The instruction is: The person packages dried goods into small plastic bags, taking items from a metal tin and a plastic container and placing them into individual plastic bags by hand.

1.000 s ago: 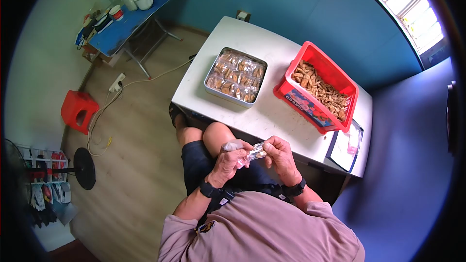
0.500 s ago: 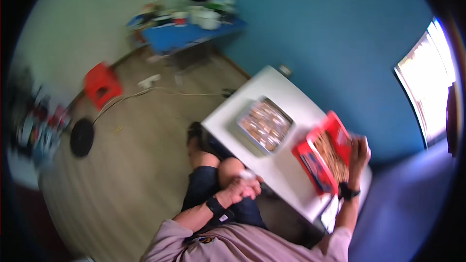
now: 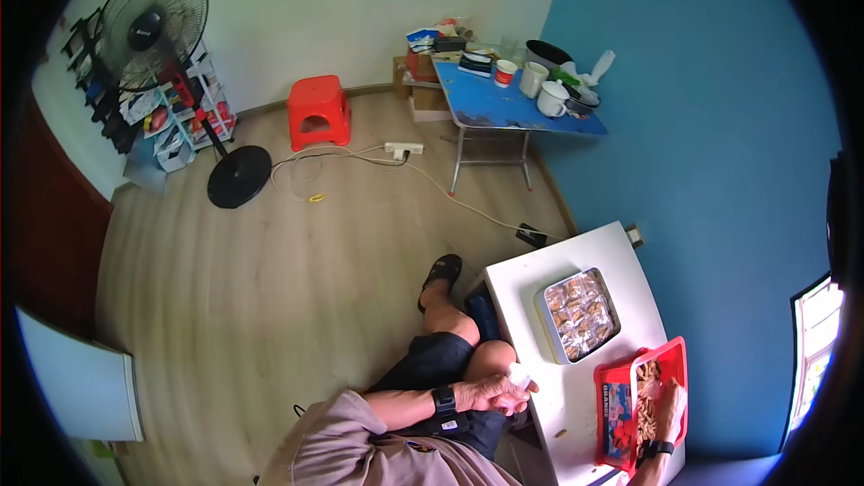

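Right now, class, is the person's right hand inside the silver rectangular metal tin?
No: the right hand is inside the red rectangular plastic basket of brown pieces, and the tin stands apart from the hand.

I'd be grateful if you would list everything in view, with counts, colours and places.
White table: one, white, beside the knees
Metal tin: one, silvery, on the white table
Wrapped packets: several, clear over brown, in the tin
Red basket: one, red, on the white table
Loose pieces: many, brown, in the red basket
Blue table: one, blue, far wall; crowded, some items unclear
Paper cup: one, red and white, on the blue table
Stool: one, red, floor
Fan: one, black, left
Power strip: one, white, floor
Window: one, bright, right
Pale item: one, whitish, in the left hand
Left hand: one, bare, above the lap
Right hand: one, bare, in the red basket
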{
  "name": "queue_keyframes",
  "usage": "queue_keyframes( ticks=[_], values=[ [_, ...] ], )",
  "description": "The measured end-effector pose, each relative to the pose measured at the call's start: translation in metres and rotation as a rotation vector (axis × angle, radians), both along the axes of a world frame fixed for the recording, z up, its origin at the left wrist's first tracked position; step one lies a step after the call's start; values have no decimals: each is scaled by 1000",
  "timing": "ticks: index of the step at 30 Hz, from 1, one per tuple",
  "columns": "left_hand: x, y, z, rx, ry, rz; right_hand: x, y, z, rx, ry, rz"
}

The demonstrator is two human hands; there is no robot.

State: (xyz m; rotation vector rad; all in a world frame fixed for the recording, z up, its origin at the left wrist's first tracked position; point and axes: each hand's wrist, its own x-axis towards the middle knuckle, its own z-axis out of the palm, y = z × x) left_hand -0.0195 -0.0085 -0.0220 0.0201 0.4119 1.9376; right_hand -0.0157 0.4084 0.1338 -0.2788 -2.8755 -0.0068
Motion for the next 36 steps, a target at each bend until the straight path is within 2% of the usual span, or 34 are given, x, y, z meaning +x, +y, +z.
queue_keyframes(
  ticks=[2,4,5,7,9,10,11,13,14,15,17,19,21,23,27,29,31,33,35,36],
  values=[
    [-1,6,-10,2,-11,13,-5,7,-8,-55,21,-58],
    [3,7,-4,8,-10,38,-3,13,-17,-535,263,-183],
    [2,5,-1,13,-1,82,8,13,-4,83,-86,86],
    [0,6,-9,47,9,69,6,-2,7,-129,72,-16],
    [0,2,-1,42,12,56,4,-9,7,-183,350,-72],
    [0,2,-3,64,-4,56,6,13,-5,3,102,-126],
    [-1,0,-3,67,-11,30,12,33,-17,63,-74,36],
    [-2,2,-5,82,7,49,12,24,-16,-50,85,-20],
    [-1,1,-4,91,-10,52,11,21,-11,-246,288,57],
    [-2,1,-15,129,-36,37,11,20,-9,-501,348,7],
    [-2,-4,-9,125,-25,31,16,-11,12,-1056,305,-88],
    [0,-8,0,52,-18,35,24,-59,35,-1165,354,20],
    [2,-9,3,-51,-47,17,27,-93,39,-1102,340,139],
    [4,-15,15,-31,-60,-70,38,-132,43,-1274,160,230],
    [20,-29,47,38,-29,-113,54,-204,50,-1410,-284,499],
    [30,-40,66,23,5,-151,57,-239,53,-1282,-463,582],
    [44,-47,81,-17,50,-101,53,-266,33,-1041,-295,907],
    [57,-52,80,-55,92,-55,57,-285,23,-894,-224,990],
    [69,-59,73,28,12,-26,62,-296,-11,-606,-99,1021],
    [74,-63,66,-29,48,-37,69,-299,-11,-534,-153,998]
  ],
)
